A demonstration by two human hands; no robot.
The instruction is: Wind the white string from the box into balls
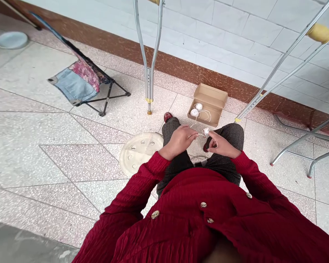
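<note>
Over my knees, my left hand (179, 140) pinches a thin white thread (200, 134) that runs to a small white ball of thread (206, 132). That ball sits at the fingertips of my right hand (220, 143), whose fingers are curled round it. More thread leads from the hands to an open cardboard box (214, 95) on the floor ahead, which holds two white thread balls (196, 109). Both arms are in red sleeves.
A round white lid or tray (138, 150) lies on the floor by my left knee. Two metal crutches (149, 65) (285, 62) lean on the tiled wall. A folding low chair (82, 78) stands far left, metal frame legs (304, 140) at right.
</note>
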